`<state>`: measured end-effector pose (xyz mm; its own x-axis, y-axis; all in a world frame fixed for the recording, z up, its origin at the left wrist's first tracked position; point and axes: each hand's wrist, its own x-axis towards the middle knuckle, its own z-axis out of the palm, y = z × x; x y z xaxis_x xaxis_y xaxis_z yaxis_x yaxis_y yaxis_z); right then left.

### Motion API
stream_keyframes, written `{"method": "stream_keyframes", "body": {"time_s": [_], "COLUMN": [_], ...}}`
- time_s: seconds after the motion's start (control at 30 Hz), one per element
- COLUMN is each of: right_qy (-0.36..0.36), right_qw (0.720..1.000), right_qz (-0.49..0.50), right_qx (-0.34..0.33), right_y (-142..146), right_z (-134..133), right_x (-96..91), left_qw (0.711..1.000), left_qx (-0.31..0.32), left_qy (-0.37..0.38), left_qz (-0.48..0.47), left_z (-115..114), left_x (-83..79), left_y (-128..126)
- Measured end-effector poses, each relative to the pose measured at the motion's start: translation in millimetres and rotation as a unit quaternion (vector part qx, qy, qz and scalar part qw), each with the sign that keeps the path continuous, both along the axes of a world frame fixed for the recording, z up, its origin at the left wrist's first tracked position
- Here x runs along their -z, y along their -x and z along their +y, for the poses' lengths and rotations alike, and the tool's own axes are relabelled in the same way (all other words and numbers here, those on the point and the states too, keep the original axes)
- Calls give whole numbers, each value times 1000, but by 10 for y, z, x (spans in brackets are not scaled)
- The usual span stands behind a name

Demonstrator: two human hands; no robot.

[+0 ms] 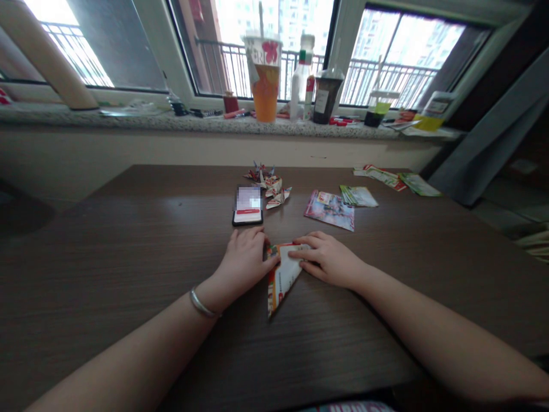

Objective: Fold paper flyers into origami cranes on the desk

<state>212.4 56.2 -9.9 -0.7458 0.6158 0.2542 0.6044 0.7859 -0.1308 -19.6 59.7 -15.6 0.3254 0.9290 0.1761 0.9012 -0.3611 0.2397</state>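
A folded piece of printed paper [283, 277], shaped like a narrow triangle with its tip towards me, lies on the dark wooden table [128, 240]. My left hand [246, 257] rests on the paper's left edge, fingers curled down onto it. From the other side my right hand [330, 257] presses its fingers flat on the upper right corner. A silver bangle [201, 304] sits on my left wrist.
A phone [247, 206] lies just beyond my left hand. Behind it sits a cluster of folded paper cranes [270, 184]. Printed paper sheets [330, 209] lie to the right, more [386, 177] farther back. Drink cups [265, 77] and bottles [302, 77] stand on the windowsill.
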Motion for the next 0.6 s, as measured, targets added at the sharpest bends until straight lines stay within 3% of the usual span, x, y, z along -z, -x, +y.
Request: {"method": "stream_keyframes", "body": {"time_s": [0.6], "right_qy": [6], "right_qw": [1000], "right_qz": [1], "right_qx": [-5], "right_y": [16], "right_z": [-9], "right_x": [9], "left_qw": [999], "left_qx": [-4], "left_qy": [35], "left_qz": [-30], "left_z": [76], "left_x": [77], "left_y": [32]}}
